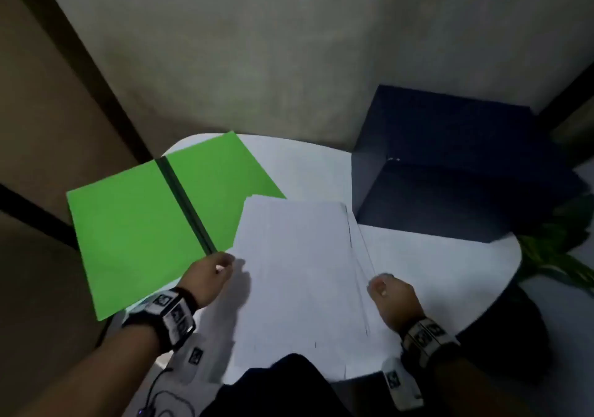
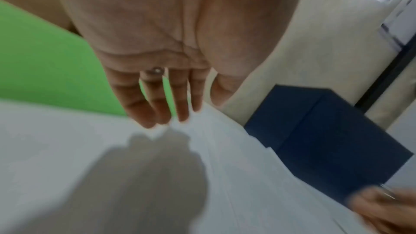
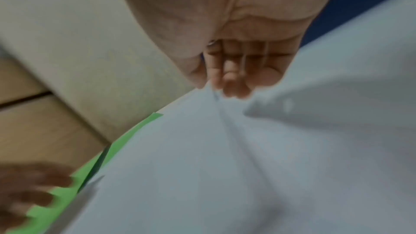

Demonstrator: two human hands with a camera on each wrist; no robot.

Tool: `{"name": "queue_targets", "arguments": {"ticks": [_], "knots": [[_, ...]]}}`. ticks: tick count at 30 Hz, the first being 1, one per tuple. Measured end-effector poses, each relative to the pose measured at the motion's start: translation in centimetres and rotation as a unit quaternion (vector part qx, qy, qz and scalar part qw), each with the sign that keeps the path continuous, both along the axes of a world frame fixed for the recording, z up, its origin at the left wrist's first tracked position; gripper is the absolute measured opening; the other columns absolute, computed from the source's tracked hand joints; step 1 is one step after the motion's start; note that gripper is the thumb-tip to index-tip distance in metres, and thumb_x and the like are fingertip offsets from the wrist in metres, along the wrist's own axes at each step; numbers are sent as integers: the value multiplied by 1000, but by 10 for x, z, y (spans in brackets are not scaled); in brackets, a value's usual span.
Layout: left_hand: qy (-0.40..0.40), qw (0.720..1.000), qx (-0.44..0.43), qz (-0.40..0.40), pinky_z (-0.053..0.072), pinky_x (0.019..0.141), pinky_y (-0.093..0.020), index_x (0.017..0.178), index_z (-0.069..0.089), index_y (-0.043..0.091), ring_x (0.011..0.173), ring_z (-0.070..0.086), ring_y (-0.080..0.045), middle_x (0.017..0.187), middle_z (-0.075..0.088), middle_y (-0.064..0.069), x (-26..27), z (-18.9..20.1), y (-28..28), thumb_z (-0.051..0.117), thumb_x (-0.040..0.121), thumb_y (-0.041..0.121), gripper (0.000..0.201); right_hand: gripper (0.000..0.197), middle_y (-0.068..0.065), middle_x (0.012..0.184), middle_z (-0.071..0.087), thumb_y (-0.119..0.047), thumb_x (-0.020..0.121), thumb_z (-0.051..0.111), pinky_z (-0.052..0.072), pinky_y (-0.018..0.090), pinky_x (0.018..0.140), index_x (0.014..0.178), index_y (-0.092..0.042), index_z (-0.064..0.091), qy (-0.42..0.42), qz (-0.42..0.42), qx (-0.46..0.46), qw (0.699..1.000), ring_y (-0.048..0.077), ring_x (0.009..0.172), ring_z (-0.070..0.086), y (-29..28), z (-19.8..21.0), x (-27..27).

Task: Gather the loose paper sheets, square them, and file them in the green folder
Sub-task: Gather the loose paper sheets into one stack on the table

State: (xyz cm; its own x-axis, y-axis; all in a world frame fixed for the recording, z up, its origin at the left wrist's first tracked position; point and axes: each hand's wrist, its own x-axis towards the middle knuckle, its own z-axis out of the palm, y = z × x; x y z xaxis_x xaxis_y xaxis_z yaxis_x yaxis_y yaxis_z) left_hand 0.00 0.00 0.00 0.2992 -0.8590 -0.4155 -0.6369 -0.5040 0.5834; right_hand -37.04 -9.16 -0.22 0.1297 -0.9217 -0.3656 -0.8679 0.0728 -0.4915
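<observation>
The green folder [image 1: 128, 224] lies open on the left of the white round table [image 1: 315, 166], its dark spine running diagonally. A stack of white paper sheets [image 1: 299, 272] lies in the middle, its far left corner overlapping the folder's right flap. My left hand [image 1: 221, 267] is at the stack's left edge; in the left wrist view its fingers [image 2: 166, 113] are straight, tips touching the paper sheets [image 2: 225, 166], with the folder [image 2: 45, 68] behind. My right hand [image 1: 382, 286] pinches the stack's right edge, and in the right wrist view the paper sheets [image 3: 225, 166] rise creased into that pinch [image 3: 216, 84].
A dark blue box [image 1: 450, 166] stands on the table at the back right, close to the stack's far corner. Green plant leaves [image 1: 553, 256] show beyond the table's right rim. A black cable [image 1: 154, 394] hangs at the near left edge. Walls close in behind.
</observation>
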Motion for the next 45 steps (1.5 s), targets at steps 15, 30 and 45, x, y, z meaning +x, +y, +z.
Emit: {"name": "queue_targets", "arguments": {"ticks": [15, 30, 45], "knots": [[118, 978, 83, 148, 42, 90, -32, 134, 44, 5, 113, 58, -30, 119, 62, -13, -66, -41, -51, 71, 84, 34, 64, 52, 14, 146, 47, -15, 97, 55, 39, 32, 107, 145, -4, 39, -35, -116, 82, 989, 30, 133, 48, -9, -29, 79], [141, 966, -43, 211, 56, 87, -46, 99, 70, 14, 90, 71, -30, 97, 75, -12, 49, -11, -12, 66, 87, 5, 16, 81, 7, 147, 37, -60, 86, 55, 36, 45, 109, 147, -11, 34, 99, -66, 20, 993, 30, 136, 33, -3, -21, 102], [306, 918, -64, 243, 54, 91, -49, 117, 65, 3, 98, 71, -36, 107, 73, -18, 44, -4, 0, 59, 90, -6, 29, 82, 19, 131, 58, -21, 76, 83, 53, 36, 87, 141, -4, 36, 23, -152, 108, 982, 36, 115, 61, -20, -27, 134]]}}
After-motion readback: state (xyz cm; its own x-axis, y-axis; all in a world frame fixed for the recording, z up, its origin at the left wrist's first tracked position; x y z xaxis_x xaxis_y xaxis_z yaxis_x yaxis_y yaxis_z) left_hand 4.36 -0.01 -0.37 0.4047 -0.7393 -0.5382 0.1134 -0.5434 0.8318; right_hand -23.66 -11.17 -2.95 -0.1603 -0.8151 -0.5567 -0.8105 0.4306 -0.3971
